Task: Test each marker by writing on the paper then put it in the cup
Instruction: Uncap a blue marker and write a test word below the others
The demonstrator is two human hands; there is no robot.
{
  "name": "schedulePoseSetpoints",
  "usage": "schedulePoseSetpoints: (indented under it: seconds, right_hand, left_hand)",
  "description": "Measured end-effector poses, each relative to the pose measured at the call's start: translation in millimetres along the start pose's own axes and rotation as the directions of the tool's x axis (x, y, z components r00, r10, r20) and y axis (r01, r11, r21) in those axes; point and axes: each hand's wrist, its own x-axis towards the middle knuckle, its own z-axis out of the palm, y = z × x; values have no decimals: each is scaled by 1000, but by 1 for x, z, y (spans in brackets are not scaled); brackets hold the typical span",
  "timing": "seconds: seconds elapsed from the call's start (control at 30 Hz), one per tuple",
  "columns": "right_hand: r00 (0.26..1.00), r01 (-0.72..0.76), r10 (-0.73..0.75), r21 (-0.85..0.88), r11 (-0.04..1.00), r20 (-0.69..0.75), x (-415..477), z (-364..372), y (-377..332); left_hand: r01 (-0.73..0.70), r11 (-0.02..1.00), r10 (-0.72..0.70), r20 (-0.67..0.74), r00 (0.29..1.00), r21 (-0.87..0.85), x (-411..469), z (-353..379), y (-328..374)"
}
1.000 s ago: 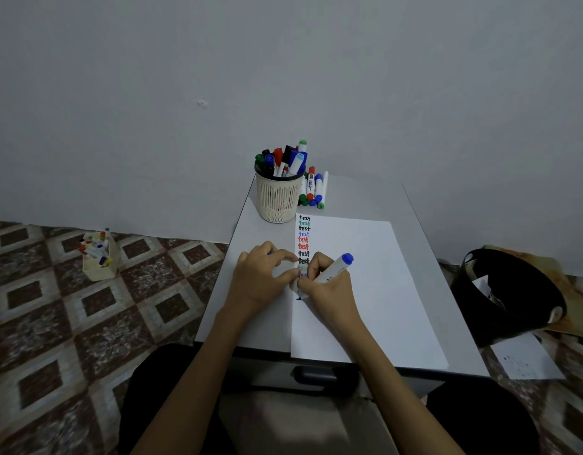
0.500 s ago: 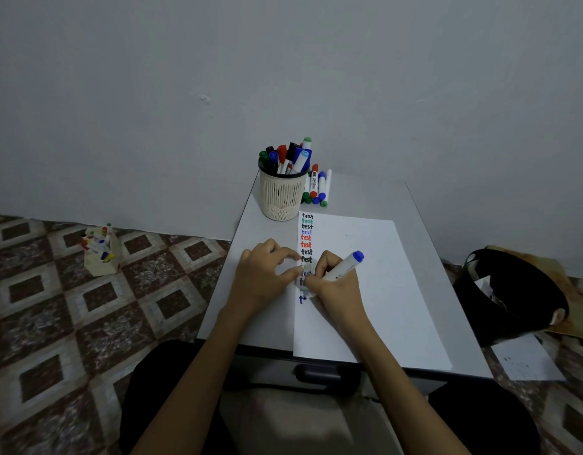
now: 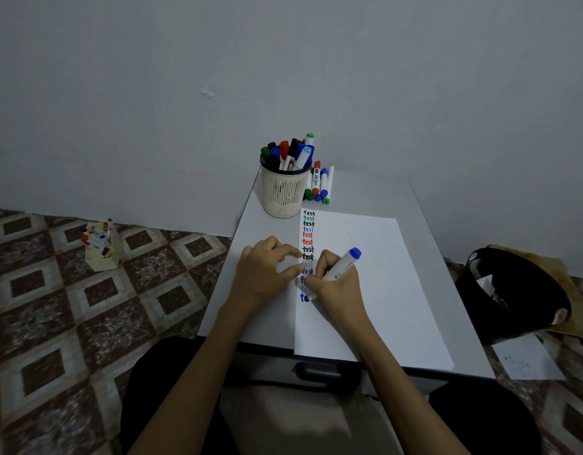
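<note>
A white sheet of paper [image 3: 375,290] lies on the small grey table [image 3: 375,195], with a column of coloured "test" words down its left edge. My right hand [image 3: 336,284] grips a blue-ended white marker [image 3: 344,264], its tip on the paper beside blue letters at the column's foot. My left hand [image 3: 267,270] presses on the paper's left edge, fingers curled; whether a cap sits in them is hidden. A cream mesh cup [image 3: 283,192] holding several markers stands at the table's back. Several loose markers [image 3: 318,185] lie just right of the cup.
A small cream box of markers [image 3: 101,247] sits on the patterned tile floor to the left. A black bin [image 3: 513,297] stands right of the table, with a loose sheet [image 3: 526,359] on the floor by it. A grey wall runs behind the table.
The blue writing at the bottom of the column has grown by a letter. Both hands stay in nearly the same place on the paper.
</note>
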Motion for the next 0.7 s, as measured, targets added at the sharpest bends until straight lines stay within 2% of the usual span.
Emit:
schedulePoseSetpoints:
  seconds: [0.1, 0.3, 0.53, 0.7]
  right_hand:
    - [1000, 15, -13, 43, 999, -27, 1, -1, 1]
    - [1000, 11, -11, -14, 1000, -16, 1, -2, 1]
    - [1000, -13, 14, 61, 998, -17, -1, -5, -3]
    - [1000, -8, 9, 22, 1000, -26, -1, -2, -1]
  left_hand:
    - [-4, 1000, 4, 5, 1000, 2, 1, 0, 0]
    - [7, 1000, -7, 15, 1000, -1, 1, -1, 1]
    - [12, 1000, -12, 16, 1000, 7, 1, -2, 2]
    - [13, 1000, -13, 29, 999, -1, 1, -3, 2]
